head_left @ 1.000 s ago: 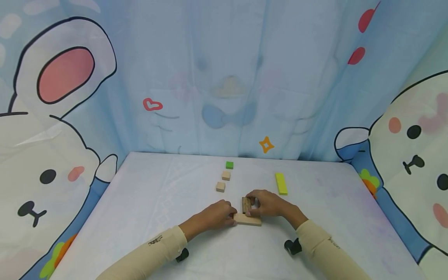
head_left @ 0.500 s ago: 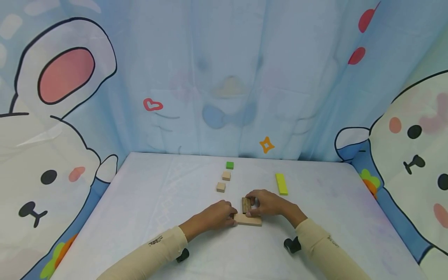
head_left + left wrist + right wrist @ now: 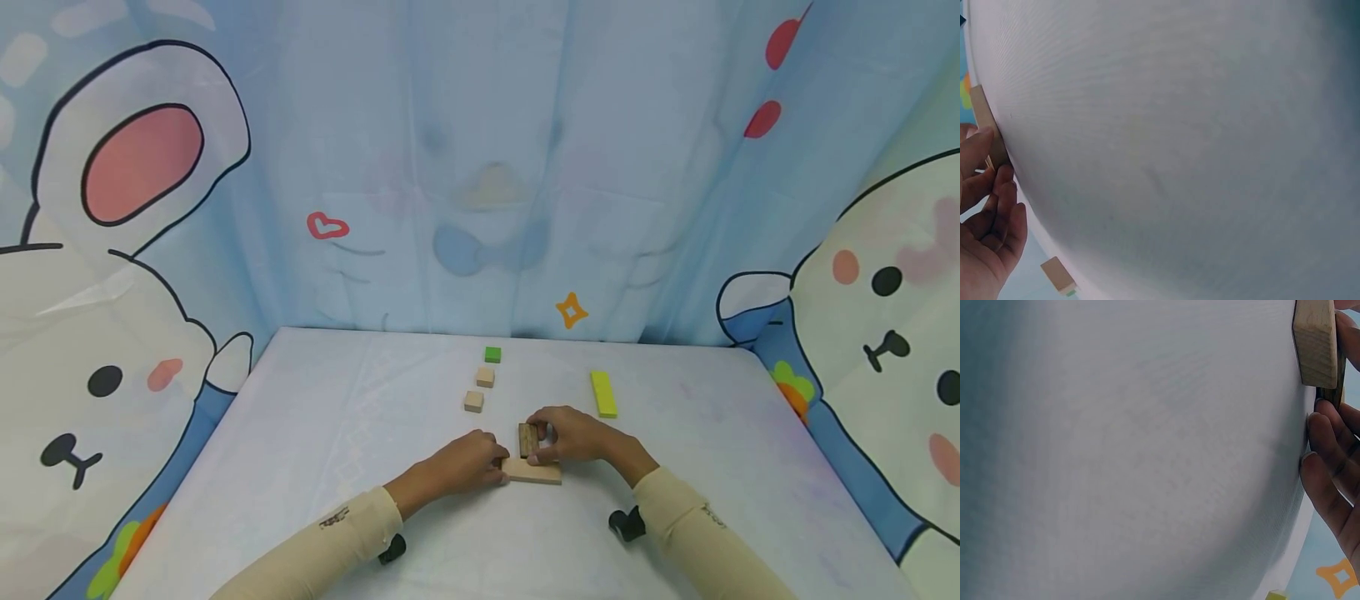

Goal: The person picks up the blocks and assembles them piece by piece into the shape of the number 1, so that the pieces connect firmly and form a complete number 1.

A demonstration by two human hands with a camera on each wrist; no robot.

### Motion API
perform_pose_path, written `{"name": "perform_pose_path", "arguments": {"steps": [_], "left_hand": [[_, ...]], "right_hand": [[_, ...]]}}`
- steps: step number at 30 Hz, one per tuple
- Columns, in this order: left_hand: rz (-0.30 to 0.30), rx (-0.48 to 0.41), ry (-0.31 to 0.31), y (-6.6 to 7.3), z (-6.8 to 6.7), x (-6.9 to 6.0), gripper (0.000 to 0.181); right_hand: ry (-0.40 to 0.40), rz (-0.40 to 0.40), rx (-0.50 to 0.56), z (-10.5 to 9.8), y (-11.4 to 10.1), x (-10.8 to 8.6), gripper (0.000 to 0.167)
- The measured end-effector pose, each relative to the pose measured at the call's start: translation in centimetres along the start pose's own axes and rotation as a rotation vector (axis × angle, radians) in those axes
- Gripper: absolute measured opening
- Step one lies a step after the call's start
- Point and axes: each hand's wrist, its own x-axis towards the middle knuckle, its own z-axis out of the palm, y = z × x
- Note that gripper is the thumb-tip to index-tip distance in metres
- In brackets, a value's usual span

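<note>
A light wooden block (image 3: pixel 532 472) lies lengthwise on the white table, its left end between the thumb and finger of my left hand (image 3: pixel 468 460). Right behind it is a dark brown wooden block (image 3: pixel 528 440), set crosswise to it. My right hand (image 3: pixel 570 435) grips that brown block from the right, thumb near the light block. In the left wrist view the light block (image 3: pixel 989 125) shows beside the fingers of my left hand (image 3: pixel 991 231). The right wrist view has the light block's end (image 3: pixel 1315 353) up close, the brown block (image 3: pixel 1332 397) mostly hidden behind it.
Beyond the hands stand two small wooden cubes (image 3: pixel 473 402) and a green block (image 3: pixel 492 355) in a row. A yellow block (image 3: pixel 603 394) lies farther right. A printed curtain (image 3: pixel 480 167) hangs behind the table's far edge.
</note>
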Motion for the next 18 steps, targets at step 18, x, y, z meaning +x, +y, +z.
{"name": "perform_pose_path", "arguments": {"steps": [18], "left_hand": [[-0.021,-0.002,-0.008,0.04,-0.02,-0.01,0.031]], "right_hand": [[-0.002,-0.026,0.027,-0.03,0.26,0.03,0.066]]}}
